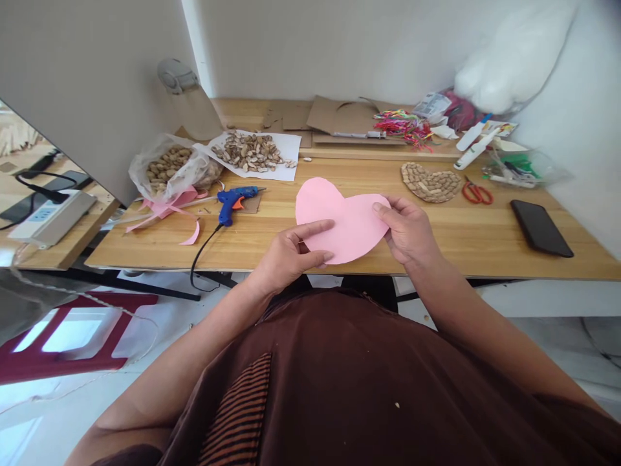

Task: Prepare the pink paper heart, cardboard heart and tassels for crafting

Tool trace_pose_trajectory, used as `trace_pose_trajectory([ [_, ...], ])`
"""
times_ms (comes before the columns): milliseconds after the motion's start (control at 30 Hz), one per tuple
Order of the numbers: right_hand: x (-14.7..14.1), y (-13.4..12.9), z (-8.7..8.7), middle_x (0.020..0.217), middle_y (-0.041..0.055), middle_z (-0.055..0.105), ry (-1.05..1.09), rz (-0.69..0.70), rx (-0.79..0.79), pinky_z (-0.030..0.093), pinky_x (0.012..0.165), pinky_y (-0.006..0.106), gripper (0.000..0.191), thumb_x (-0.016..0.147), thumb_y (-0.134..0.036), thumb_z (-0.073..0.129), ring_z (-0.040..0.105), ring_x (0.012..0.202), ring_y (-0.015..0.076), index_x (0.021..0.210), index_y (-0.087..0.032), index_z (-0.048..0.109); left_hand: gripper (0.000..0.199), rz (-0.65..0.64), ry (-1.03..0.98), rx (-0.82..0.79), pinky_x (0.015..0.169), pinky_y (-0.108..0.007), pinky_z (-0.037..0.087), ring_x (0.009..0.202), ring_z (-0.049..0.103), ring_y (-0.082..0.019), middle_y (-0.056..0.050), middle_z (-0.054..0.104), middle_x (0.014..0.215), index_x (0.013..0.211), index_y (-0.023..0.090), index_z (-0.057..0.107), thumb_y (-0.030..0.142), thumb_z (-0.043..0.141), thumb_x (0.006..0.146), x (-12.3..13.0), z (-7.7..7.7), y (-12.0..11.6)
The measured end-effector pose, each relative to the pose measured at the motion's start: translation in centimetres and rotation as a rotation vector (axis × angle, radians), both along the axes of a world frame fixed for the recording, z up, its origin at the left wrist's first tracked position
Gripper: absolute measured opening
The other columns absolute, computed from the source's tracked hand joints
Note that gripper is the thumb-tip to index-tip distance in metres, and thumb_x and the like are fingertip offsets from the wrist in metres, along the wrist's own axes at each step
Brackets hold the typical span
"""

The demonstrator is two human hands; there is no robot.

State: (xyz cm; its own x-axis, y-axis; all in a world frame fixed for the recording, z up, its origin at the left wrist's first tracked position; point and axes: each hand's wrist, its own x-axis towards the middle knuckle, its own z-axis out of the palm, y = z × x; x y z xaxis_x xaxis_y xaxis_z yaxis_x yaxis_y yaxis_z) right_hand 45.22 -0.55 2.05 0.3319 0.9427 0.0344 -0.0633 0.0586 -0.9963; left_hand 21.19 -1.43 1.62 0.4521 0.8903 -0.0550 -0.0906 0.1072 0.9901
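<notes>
right grip (409, 228) pinches pink heart (347, 217) at right edge

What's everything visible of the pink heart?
Flat, plain pink heart cutout, apparently paper or card, held over the front of the wooden table, notch towards the far side. The left hand rests fingers on its left side; the right hand grips the right lobe. Underside hidden.

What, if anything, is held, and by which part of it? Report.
A pink paper heart: the left grip holds its lower left edge, the right grip its right edge.
</notes>
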Motion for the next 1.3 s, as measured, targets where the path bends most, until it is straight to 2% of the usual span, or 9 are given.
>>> trace_pose_trajectory([
  [167, -0.1, -0.3, 0.4, 0.084, -0.0002, 0.070, 0.013, 0.007, -0.004, 0.045, 0.054, 0.027, 0.034, 0.065, -0.037, 0.084, 0.059, 0.069, 0.0148, 0.092, -0.024, 0.069, 0.065, -0.003, 0.071, 0.069, 0.083, -0.036, 0.063, 0.094, 0.073, -0.022, -0.007, 0.073, 0.130, 0.137, 0.026, 0.068, 0.027, 0.086, 0.075, -0.3, -0.7, 0.2],
  [333, -0.2, -0.4, 0.5, 0.079, -0.0018, 0.069, 0.021, 0.015, 0.006, 0.040, 0.048, 0.025, 0.039, 0.063, -0.036, 0.086, 0.055, 0.063, 0.0125, 0.095, -0.023, 0.069, 0.064, 0.006, 0.108, 0.149, 0.092, -0.038, 0.061, 0.107, 0.071, -0.025, -0.007, 0.068, 0.140, 0.138, 0.024, 0.068, 0.025, 0.083, 0.077, -0.3, -0.7, 0.2],
  [467, -0.1, -0.5, 0.5, 0.082, -0.0015, 0.073, 0.068, 0.028, 0.006, 0.044, 0.050, 0.024, 0.044, 0.061, -0.036, 0.090, 0.059, 0.065, 0.0127, 0.098, -0.022, 0.070, 0.061, 0.013, 0.092, 0.153, 0.088, -0.034, 0.062, 0.103, 0.071, -0.023, -0.007, 0.068, 0.140, 0.136, 0.024, 0.069, 0.023, 0.083, 0.077, -0.1, -0.5, 0.0],
  [667, 0.2, -0.5, 0.2, 0.089, -0.0022, 0.076, 0.169, 0.027, 0.030, 0.053, 0.063, 0.024, 0.045, 0.059, -0.035, 0.095, 0.066, 0.076, 0.0135, 0.097, -0.025, 0.075, 0.061, 0.082, -0.130, 0.121, 0.078, -0.027, 0.062, 0.098, 0.070, -0.018, -0.011, 0.063, 0.146, 0.136, 0.021, 0.068, 0.024, 0.084, 0.078, 0.6, -0.1, -0.5],
  [733, 0.3, -0.5, 0.3, 0.091, -0.0025, 0.077, 0.202, 0.018, 0.045, 0.056, 0.068, 0.024, 0.044, 0.057, -0.034, 0.096, 0.068, 0.080, 0.0136, 0.096, -0.026, 0.075, 0.075, 0.122, -0.194, 0.149, 0.075, -0.025, 0.061, 0.094, 0.069, -0.016, -0.010, 0.061, 0.147, 0.148, 0.027, 0.057, 0.022, 0.083, 0.078, 0.8, 0.1, -0.7],
  [833, 0.3, -0.6, 0.4, 0.092, -0.0029, 0.077, 0.225, 0.007, 0.064, 0.057, 0.068, 0.023, 0.044, 0.057, -0.033, 0.098, 0.068, 0.080, 0.0129, 0.094, -0.026, 0.076, 0.103, 0.173, -0.257, 0.163, 0.071, -0.024, 0.061, 0.085, 0.068, -0.013, -0.010, 0.063, 0.139, 0.163, 0.036, 0.028, 0.021, 0.083, 0.078, 1.1, 0.2, -0.8],
  [933, 0.3, -0.6, 0.5, 0.092, -0.0037, 0.077, 0.235, 0.010, 0.076, 0.057, 0.069, 0.021, 0.044, 0.057, -0.033, 0.098, 0.068, 0.079, 0.0111, 0.095, -0.026, 0.077, 0.110, 0.195, -0.298, 0.141, 0.070, -0.024, 0.061, 0.082, 0.067, -0.012, -0.009, 0.066, 0.130, 0.165, 0.037, 0.017, 0.022, 0.084, 0.078, 1.3, 0.4, -1.0],
  [1100, 0.3, -0.5, 0.1, 0.094, -0.0038, 0.079, 0.278, 0.051, 0.025, 0.059, 0.078, 0.023, 0.041, 0.060, -0.033, 0.097, 0.070, 0.084, 0.0119, 0.094, -0.025, 0.076, 0.100, 0.166, -0.389, 0.117, 0.071, -0.025, 0.061, 0.078, 0.065, -0.010, -0.008, 0.066, 0.125, 0.162, 0.035, 0.031, 0.021, 0.084, 0.078, 1.6, 0.8, -1.3],
  [1300, 0.3, -0.5, -0.2, 0.100, -0.0035, 0.080, 0.356, 0.109, -0.092, 0.060, 0.081, 0.023, 0.044, 0.061, -0.032, 0.097, 0.071, 0.090, 0.0132, 0.100, -0.025, 0.078, 0.085, 0.165, -0.449, 0.114, 0.072, -0.021, 0.060, 0.078, 0.066, -0.008, -0.007, 0.067, 0.130, 0.152, 0.033, 0.050, 0.020, 0.086, 0.076, 2.2, 1.2, -1.3],
])
